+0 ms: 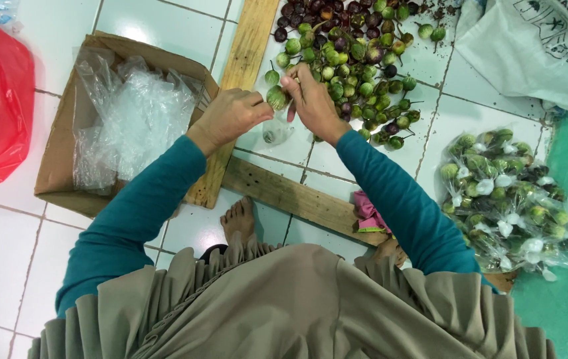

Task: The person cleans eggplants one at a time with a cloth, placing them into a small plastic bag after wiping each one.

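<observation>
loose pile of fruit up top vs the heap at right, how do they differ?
1. The loose pile lies bare on the white tiled floor; the bagged heap is packed in small knotted clear bags.
2. The loose pile mixes green with many dark purple fruits; the bagged heap looks mostly green.
3. The left hand and right hand work at the loose pile's edge; the bagged heap lies untouched.
Both hold small round fruits.
</observation>
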